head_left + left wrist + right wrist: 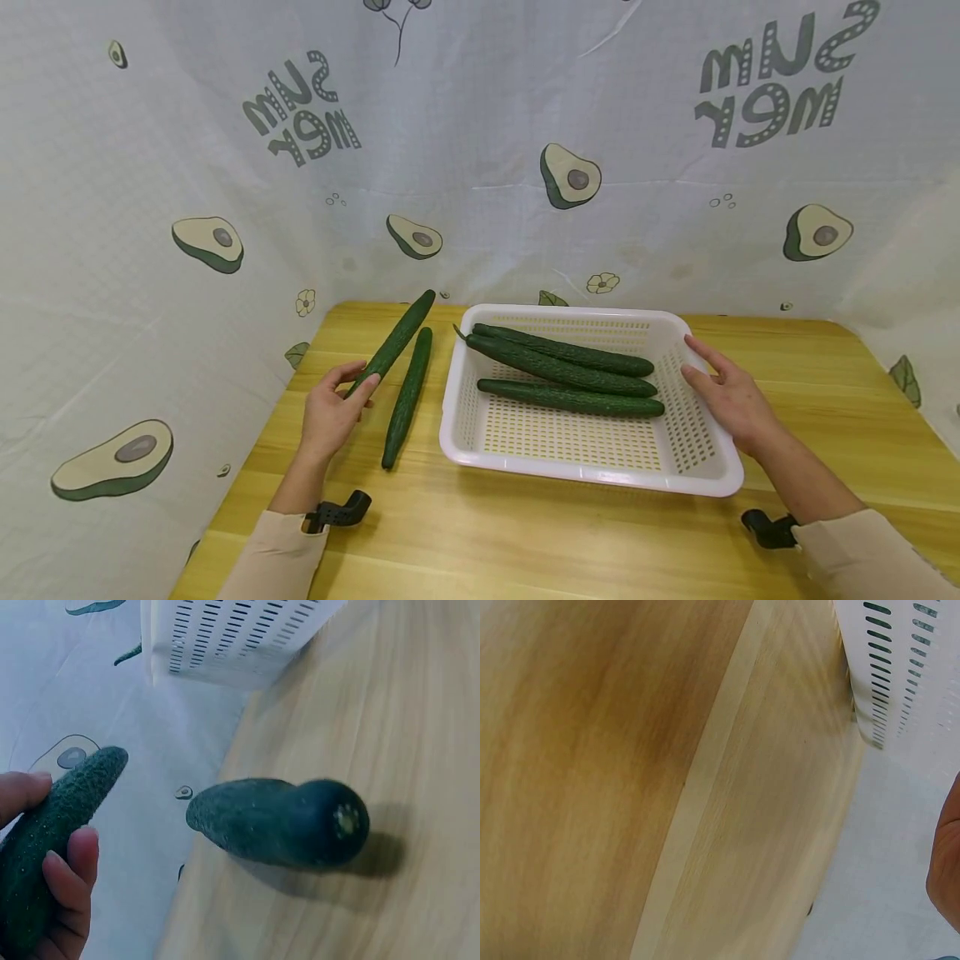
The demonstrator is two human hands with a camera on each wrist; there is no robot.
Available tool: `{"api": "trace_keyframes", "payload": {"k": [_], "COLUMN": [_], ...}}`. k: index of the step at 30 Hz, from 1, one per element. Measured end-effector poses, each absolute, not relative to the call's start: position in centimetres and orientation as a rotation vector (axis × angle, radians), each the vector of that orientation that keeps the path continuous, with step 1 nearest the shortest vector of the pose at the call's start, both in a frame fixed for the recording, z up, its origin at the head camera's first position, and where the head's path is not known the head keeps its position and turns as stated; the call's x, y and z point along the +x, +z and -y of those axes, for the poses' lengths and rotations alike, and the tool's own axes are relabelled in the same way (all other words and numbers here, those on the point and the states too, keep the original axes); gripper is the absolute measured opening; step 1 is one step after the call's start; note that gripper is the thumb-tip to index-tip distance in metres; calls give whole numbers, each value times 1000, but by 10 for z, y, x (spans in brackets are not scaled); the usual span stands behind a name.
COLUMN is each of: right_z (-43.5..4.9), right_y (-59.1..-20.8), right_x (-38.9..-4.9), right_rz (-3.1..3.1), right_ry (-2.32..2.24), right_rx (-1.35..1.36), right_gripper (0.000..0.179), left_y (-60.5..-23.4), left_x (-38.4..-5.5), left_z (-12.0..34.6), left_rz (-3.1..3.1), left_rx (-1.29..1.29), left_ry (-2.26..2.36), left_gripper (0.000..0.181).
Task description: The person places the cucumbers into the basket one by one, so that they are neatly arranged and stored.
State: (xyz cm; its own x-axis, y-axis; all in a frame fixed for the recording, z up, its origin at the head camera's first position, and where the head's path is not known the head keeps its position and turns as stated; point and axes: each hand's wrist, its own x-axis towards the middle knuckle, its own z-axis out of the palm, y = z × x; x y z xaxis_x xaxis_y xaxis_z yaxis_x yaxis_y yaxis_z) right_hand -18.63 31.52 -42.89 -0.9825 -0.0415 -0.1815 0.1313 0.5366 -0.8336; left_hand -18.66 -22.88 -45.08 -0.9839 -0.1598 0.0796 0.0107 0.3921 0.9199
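Note:
My left hand (pixel 332 412) holds a dark green cucumber (pixel 397 340) between thumb and fingers, its far end pointing up and away. In the left wrist view, the fingers wrap round this cucumber (pixel 75 795). Just to its right a second cucumber (pixel 408 398) lies on the table. A white plastic basket (pixel 555 471) with slotted walls stands further right, and three cucumbers (pixel 570 398) lie lengthwise inside it. My right hand (pixel 738 404) grips the basket's right rim, thumb and forefinger lapping over the edge; its other fingers are hidden.
The wood-grain table (pixel 525 542) carries everything. A pale curtain (pixel 480 150) printed with avocados hangs along the table's back and sides. Black wrist-camera mounts (pixel 341 510) sit at both cuffs.

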Motion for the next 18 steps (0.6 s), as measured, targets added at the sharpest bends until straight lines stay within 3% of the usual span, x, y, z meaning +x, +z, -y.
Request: {"api": "trace_keyframes", "payload": {"k": [18], "right_z": [-314], "right_y": [-428], "right_x": [-187], "right_rz": [-2594], "right_ry": [-1432], "right_rx": [85], "right_gripper": [72], "left_y": [-433], "left_x": [-185], "left_z": [213], "left_rz": [2248], "left_rx": [-182], "left_ry": [-1779], "left_gripper": [33]}}
